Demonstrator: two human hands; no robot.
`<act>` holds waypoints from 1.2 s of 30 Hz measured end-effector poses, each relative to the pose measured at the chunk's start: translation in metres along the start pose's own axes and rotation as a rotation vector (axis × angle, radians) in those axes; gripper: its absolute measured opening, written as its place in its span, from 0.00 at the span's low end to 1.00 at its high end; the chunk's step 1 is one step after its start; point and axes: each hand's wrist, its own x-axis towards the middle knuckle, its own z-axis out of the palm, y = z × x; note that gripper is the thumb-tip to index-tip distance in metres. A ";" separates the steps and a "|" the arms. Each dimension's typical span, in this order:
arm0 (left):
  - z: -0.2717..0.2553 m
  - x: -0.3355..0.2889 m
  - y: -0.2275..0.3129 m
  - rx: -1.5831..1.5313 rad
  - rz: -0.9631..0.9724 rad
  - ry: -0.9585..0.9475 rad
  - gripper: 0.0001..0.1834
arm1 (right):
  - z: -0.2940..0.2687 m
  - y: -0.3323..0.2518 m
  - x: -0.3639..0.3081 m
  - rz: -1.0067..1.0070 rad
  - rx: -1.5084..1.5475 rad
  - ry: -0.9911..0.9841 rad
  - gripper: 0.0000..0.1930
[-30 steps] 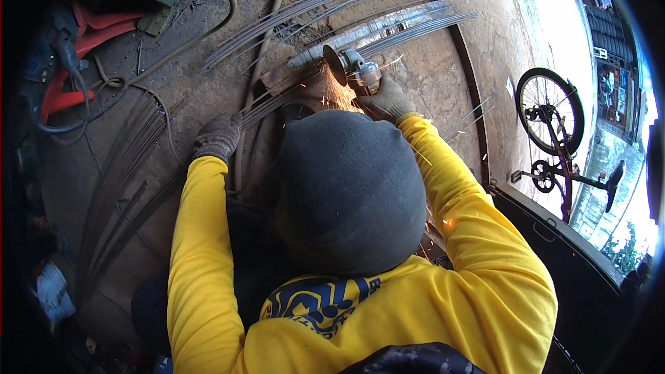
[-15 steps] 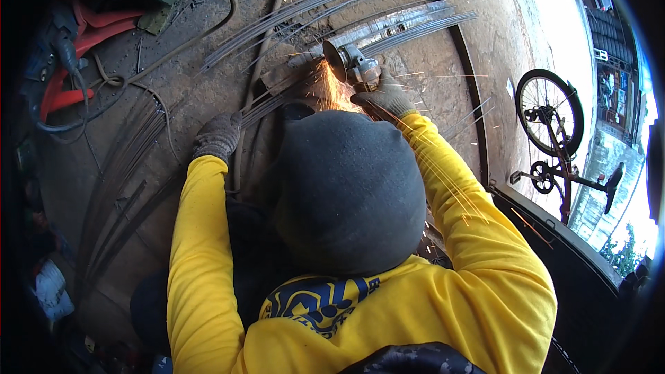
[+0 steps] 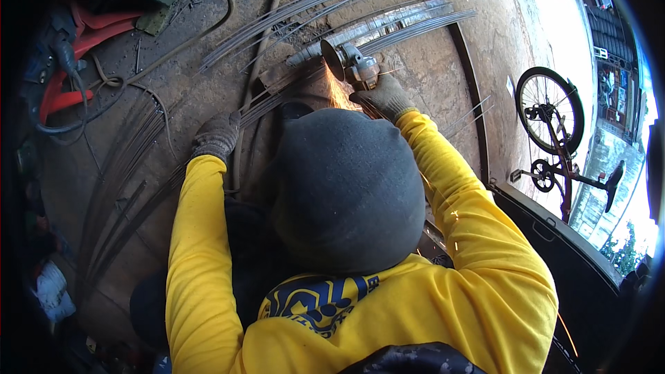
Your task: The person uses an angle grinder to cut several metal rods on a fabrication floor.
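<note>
My right hand (image 3: pixel 388 97), in a grey work glove, is closed round an angle grinder (image 3: pixel 361 71). Its disc (image 3: pixel 332 60) meets a bundle of thin metal rods (image 3: pixel 267 102), and orange sparks (image 3: pixel 337 91) spray down from there. My left hand (image 3: pixel 216 136), gloved too, is closed on the same rods, left of the disc; their tail runs on past it toward the lower left. A dark cap (image 3: pixel 350 190) hides the space between my forearms and part of the grinder. Both sleeves are yellow.
Beyond the grinder lie more rods (image 3: pixel 277 24) and a flat metal bar (image 3: pixel 374 29). A hose (image 3: pixel 231 0) and cables cross the floor at left, near a red-legged object (image 3: pixel 66 99). At right, a bicycle (image 3: pixel 566 180) stands past a dark metal edge (image 3: pixel 471 90).
The spark spray has become narrower, and fewer sparks fly over my right arm. The grinder has shifted very slightly; both hands keep their hold.
</note>
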 end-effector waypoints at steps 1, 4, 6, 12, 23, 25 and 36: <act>0.000 0.000 0.000 -0.002 0.002 0.002 0.35 | -0.002 -0.005 -0.002 0.006 -0.004 -0.004 0.52; -0.005 -0.004 0.004 -0.007 0.001 -0.002 0.35 | -0.003 -0.007 0.000 0.030 -0.033 -0.009 0.52; -0.009 -0.008 0.008 -0.010 -0.014 -0.018 0.35 | -0.002 -0.005 0.002 0.015 -0.050 0.003 0.52; 0.000 -0.001 -0.001 -0.042 0.000 0.011 0.35 | 0.000 -0.004 0.008 -0.006 -0.033 0.015 0.53; -0.001 -0.003 0.000 -0.036 0.026 0.030 0.35 | 0.006 0.008 0.003 -0.003 -0.058 0.033 0.55; -0.001 -0.003 0.002 -0.033 0.019 0.028 0.35 | 0.005 0.007 0.001 -0.017 -0.049 0.044 0.55; 0.002 0.002 -0.001 -0.005 0.008 0.027 0.35 | 0.003 0.002 0.007 -0.008 -0.027 0.010 0.56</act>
